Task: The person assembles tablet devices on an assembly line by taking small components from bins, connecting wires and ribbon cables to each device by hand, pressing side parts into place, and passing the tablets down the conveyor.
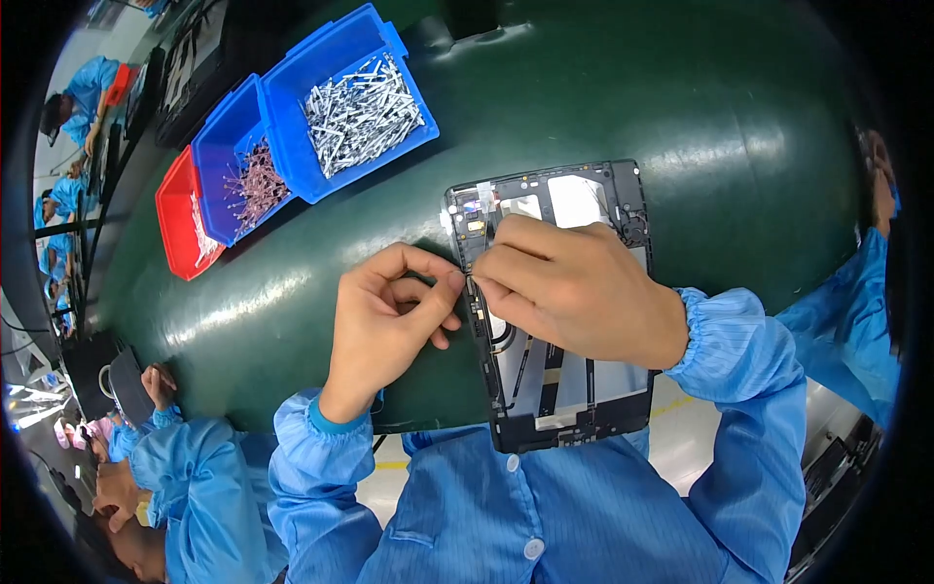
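An opened tablet housing [574, 421] with a black frame, ribbon cables and small boards lies at the near table edge, its lower end reaching past the edge toward me. My left hand [389, 307] is at its left side, thumb and forefinger pinched together at the rim. Over the upper middle of the housing, my right hand [574, 282] has its fingers curled and pressed together, the tips meeting the same left rim close to my left fingertips. Whatever small piece either hand pinches is too small or hidden to make out.
Up left on the green table [700, 88] stand a large blue bin [302, 97] of silver-white strips, a smaller blue bin [216, 161] of reddish wired parts and a red bin [175, 229] with white pieces. Co-workers in blue sit left and right.
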`<state>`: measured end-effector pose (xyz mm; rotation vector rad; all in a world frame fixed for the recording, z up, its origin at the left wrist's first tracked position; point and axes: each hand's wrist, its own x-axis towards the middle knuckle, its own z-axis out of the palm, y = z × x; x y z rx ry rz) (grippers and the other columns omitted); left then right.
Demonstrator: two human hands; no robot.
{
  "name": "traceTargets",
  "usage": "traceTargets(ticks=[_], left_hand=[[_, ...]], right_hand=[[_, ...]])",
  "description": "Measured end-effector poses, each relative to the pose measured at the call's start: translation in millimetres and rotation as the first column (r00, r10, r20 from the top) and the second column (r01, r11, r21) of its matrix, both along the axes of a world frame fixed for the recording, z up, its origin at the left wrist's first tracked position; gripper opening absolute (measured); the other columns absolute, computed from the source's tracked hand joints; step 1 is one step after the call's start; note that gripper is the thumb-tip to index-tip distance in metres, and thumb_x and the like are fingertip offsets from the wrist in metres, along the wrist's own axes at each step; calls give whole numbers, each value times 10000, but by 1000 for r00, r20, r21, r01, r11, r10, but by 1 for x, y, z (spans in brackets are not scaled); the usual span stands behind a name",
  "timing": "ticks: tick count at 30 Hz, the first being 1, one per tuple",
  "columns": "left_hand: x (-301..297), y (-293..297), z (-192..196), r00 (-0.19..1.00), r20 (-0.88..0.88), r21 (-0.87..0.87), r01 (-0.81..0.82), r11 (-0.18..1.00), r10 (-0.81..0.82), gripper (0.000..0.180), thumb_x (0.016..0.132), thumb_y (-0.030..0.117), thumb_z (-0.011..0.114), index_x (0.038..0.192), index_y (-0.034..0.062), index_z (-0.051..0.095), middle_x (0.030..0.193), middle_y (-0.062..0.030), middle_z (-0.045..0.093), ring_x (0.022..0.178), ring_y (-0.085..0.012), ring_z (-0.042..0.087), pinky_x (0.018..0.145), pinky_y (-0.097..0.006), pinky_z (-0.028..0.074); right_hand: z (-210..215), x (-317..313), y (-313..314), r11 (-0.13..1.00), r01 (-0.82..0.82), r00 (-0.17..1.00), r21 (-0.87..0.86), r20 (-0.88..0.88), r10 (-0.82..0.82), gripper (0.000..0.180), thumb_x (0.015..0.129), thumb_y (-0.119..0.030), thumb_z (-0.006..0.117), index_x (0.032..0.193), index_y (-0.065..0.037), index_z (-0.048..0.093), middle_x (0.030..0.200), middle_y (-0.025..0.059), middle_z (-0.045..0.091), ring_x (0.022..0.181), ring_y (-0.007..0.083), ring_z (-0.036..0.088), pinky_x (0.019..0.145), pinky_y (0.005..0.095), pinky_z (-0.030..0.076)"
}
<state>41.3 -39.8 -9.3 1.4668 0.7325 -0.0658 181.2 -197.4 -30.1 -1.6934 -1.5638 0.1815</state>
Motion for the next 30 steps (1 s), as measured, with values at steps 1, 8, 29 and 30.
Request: traceTargets(ticks=[1, 8, 29, 30], left_hand=[[0, -1, 0, 1000, -1, 1, 2, 1000, -2, 114, 917, 54, 686, 940, -47, 640, 709, -72, 669, 594, -95, 637, 482, -209, 493], [-1, -2, -1, 1000, 15, 22, -10, 1000, 9, 123, 909, 44, 690, 950, -53, 627, 709, -82, 674, 592, -99, 638, 483, -211, 496], [7, 3, 4, 999, -44, -19, 24, 1000, -25, 58, 914, 5, 649, 909, -45, 622, 754, -98, 682, 645, -130, 677, 510, -229, 544], [7, 3, 4, 999, -47, -25, 22, 999, -23, 57, 911, 5, 648, 905, -45, 622, 752, -99, 682, 643, -132, 678, 509, -231, 547]], right_hand=[[0, 0, 0, 1000, 2, 1000, 1, -1, -2, 155, 809, -94, 683, 790, -32, 543, 808, 61, 497, 556, 201, 580, 442, 326, 482], [1, 1, 0, 1000, 5, 998, 3, -66, -5, 140, 816, -91, 675, 796, -17, 557, 806, 67, 522, 567, 221, 591, 459, 342, 486], [3, 4, -2, 999, -21, 986, -37, -164, 14, 143, 824, -88, 664, 787, 6, 564, 794, 93, 547, 605, 263, 625, 527, 371, 518], [4, 4, -2, 999, -23, 985, -41, -172, 15, 146, 828, -89, 664, 789, 9, 564, 799, 95, 553, 610, 265, 629, 530, 373, 520]])
